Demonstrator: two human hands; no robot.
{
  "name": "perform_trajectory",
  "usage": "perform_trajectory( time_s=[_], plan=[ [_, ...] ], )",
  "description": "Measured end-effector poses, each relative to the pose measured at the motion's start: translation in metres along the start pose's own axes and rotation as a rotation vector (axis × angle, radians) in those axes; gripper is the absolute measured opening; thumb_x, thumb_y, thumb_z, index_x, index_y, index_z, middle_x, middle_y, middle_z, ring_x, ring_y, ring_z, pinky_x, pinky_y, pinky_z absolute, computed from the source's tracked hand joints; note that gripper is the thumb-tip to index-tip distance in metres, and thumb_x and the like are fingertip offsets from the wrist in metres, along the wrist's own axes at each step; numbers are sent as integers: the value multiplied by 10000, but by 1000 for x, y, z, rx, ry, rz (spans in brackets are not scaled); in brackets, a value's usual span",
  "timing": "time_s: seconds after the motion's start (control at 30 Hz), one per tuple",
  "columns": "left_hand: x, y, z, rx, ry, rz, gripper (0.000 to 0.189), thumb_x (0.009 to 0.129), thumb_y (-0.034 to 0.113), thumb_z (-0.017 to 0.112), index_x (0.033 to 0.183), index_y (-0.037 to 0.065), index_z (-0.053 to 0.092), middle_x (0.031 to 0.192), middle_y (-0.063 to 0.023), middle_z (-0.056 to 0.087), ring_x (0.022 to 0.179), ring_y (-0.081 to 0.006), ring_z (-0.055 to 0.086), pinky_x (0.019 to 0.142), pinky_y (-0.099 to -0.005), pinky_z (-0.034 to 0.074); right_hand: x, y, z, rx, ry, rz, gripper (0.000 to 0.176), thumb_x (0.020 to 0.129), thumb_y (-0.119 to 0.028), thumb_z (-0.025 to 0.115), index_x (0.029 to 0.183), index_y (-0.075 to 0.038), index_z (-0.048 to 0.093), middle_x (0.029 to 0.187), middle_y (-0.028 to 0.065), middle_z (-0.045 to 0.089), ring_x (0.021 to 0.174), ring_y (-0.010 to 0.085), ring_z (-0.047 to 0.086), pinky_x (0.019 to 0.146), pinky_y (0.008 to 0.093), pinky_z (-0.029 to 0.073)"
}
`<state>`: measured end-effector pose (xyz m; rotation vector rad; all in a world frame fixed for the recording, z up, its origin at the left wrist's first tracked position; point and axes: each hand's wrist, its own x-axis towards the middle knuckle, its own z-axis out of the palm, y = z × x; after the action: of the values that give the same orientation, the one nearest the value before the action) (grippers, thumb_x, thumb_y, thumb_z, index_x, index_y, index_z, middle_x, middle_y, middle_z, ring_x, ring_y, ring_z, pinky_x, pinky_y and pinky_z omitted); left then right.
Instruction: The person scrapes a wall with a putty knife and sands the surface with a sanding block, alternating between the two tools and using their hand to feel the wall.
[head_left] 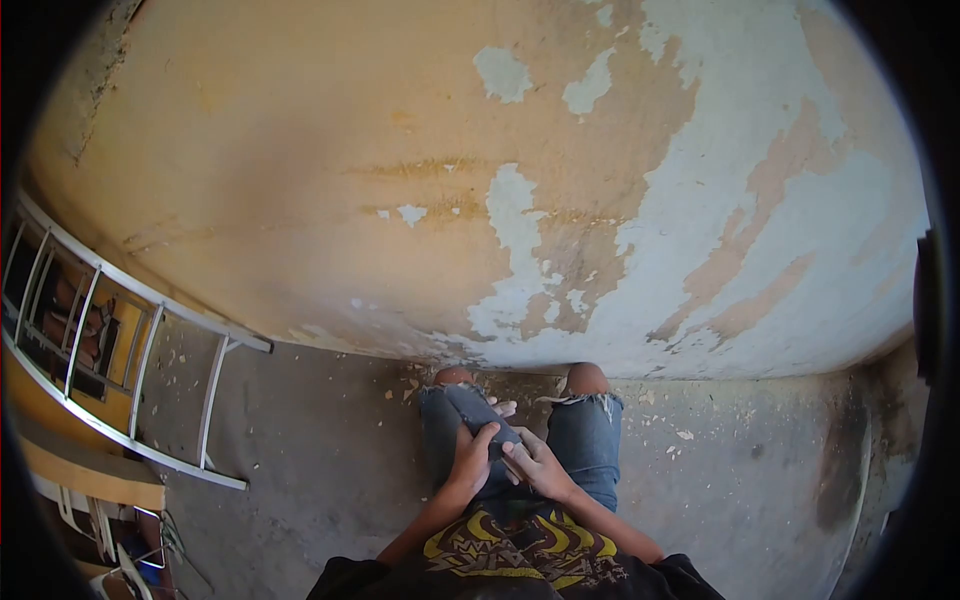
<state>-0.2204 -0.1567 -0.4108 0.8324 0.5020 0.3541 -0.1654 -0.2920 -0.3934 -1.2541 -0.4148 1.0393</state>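
Between my two hands is a dark grey piece of sandpaper [480,413], slanting up and to the left over my knees. My left hand [474,456] grips it from the left side with the thumb lying on top. At its lower right end, the fingers of my right hand [538,464] are closed on it. Pale fingertips show beyond its upper right edge. Pale dust covers some of my fingers. Just ahead of my knees stands a wall [330,200] with flaking yellow paint and bare whitish patches.
A metal ladder [212,400] leans at the left. Below it are a wooden tabletop edge [90,470] and some chair-like furniture [100,525]. Paint flakes lie scattered over the concrete floor [300,430]. Part of another person [90,330] shows behind the ladder.
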Motion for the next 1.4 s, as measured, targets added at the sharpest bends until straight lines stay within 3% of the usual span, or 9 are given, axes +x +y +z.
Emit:
perform_trajectory(
  time_s=[0.23,0.37,0.57,0.67,0.9,0.97,1.1,1.3,1.4],
  plan=[
    [-1,-3,-12,-82,-33,2,385,935,88,558,1296,14,446,972,-88,564,970,-211,565,929,-346,465,9,20,-4,-4,-62,40,403,1084,-424,424,1029,-54,572,679,-40,489,550,53,437,518,216,340],
    [-3,-7,-8,-243,-158,98,467,947,244,584,1334,44,416,1062,-82,495,1036,-190,471,1002,-347,363,13,26,-3,68,88,42,409,1081,-438,429,1033,-66,592,705,-63,496,566,31,422,521,209,339],
    [-9,-15,-8,139,-137,246,431,958,76,557,1357,24,402,1189,-79,494,1131,-173,479,1050,-340,360,5,19,-11,57,20,25,364,1042,-392,556,1078,-38,630,783,-55,555,663,27,470,589,213,383],
    [-10,-10,-13,118,-139,167,441,953,18,569,1366,1,416,1295,-95,486,1218,-156,465,1050,-327,375,-2,15,-3,-11,125,-78,342,1009,-344,627,1078,-9,640,802,-31,598,687,45,493,630,230,417],
    [-17,13,-17,377,-89,28,249,931,65,708,1151,-24,632,1103,-49,644,991,-113,594,922,-264,463,-3,9,-12,-270,269,-233,303,974,-280,674,1037,13,630,764,-7,578,707,80,512,663,263,448],
    [-18,14,-15,391,-46,83,238,921,95,728,1124,-6,658,1077,-48,685,1002,-125,624,944,-296,476,-2,12,-16,-444,233,-208,323,973,-291,668,1104,1,631,771,40,599,706,85,519,667,270,451],
    [-6,17,-15,351,-66,192,178,910,67,744,1047,-25,677,993,-32,681,938,-101,607,874,-257,473,4,6,-16,-330,251,-251,347,963,-327,668,1161,-43,634,783,90,606,695,160,545,685,318,469],
    [8,26,-26,624,-259,205,308,859,45,787,1133,16,650,1166,-62,644,1069,-152,603,997,-316,454,8,15,-34,-411,61,-324,402,968,-292,660,1265,-31,583,849,116,639,759,191,602,745,337,487],
    [11,19,-28,592,-390,183,368,843,72,805,1152,16,612,1227,-65,566,1219,-178,526,1061,-353,412,13,15,-30,-575,157,-576,409,972,-281,660,1268,-12,574,896,145,664,831,200,652,797,346,501]
  ],
)
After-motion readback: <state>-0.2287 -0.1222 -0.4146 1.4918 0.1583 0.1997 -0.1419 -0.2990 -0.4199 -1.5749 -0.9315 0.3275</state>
